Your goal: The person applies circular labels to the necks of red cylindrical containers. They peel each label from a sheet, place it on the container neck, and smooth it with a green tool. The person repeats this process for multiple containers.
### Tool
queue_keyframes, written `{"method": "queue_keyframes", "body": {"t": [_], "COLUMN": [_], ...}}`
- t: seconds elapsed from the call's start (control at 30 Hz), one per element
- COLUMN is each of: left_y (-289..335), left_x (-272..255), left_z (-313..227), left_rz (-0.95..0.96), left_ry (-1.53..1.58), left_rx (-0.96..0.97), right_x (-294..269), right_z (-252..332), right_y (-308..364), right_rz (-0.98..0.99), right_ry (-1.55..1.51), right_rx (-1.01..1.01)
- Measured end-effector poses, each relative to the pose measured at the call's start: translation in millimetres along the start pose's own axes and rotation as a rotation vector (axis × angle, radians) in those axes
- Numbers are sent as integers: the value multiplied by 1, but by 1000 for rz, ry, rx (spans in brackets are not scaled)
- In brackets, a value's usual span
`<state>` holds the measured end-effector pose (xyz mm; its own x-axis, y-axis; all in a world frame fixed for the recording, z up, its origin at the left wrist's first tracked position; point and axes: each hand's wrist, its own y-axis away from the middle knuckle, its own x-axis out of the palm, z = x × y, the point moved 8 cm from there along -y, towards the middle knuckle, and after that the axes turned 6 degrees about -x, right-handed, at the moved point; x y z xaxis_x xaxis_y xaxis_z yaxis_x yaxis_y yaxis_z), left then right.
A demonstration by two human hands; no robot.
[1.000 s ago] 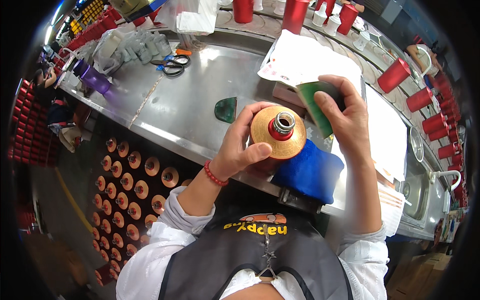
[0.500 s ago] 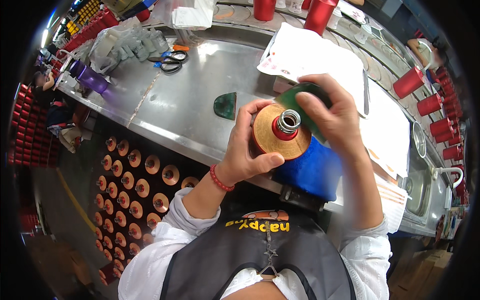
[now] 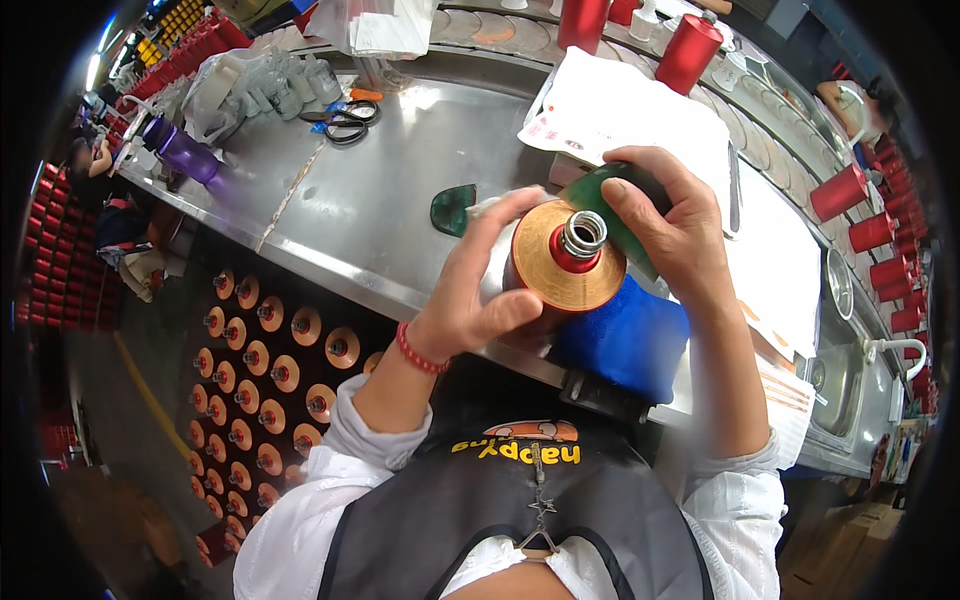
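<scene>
A red bottle with a gold shoulder and an uncapped, threaded silver neck stands upright in front of me, its lower body mostly hidden. Around its left side curves my left hand, thumb in front and fingers behind, in a loose hold. My right hand pinches a dark green, flat scraper-like piece, its edge against the bottle's far right side. Another dark green piece with a rounded end lies on the metal bench beyond my left fingers. A blue cloth-like thing is just right of the bottle.
Black-handled scissors, a purple drink bottle and a clear bag of small glass pieces sit on the bench. White sheets lie at the right. Red bottles stand on the curved conveyor behind. Gold-topped bottles fill the lower left.
My left thumb has drawn back leftward from the gold shoulder, loosening its hold. The bottle has shifted slightly right. Red bottles on the conveyor have moved rightward.
</scene>
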<state>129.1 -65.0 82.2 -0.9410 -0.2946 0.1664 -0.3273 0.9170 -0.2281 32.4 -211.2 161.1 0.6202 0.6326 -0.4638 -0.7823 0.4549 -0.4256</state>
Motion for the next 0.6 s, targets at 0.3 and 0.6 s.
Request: {"method": "queue_keyframes", "body": {"t": [0.3, 0.6], "left_y": [-3, -9], "left_x": [10, 11], "left_z": [3, 5], "left_rz": [-95, -6], "left_ry": [50, 145], "left_rx": [63, 66], "right_x": [4, -7], "right_z": [-2, -4], "right_y": [-5, -23], "right_rz": [30, -24], "right_ry": [-77, 210], "right_rx": [48, -47]}}
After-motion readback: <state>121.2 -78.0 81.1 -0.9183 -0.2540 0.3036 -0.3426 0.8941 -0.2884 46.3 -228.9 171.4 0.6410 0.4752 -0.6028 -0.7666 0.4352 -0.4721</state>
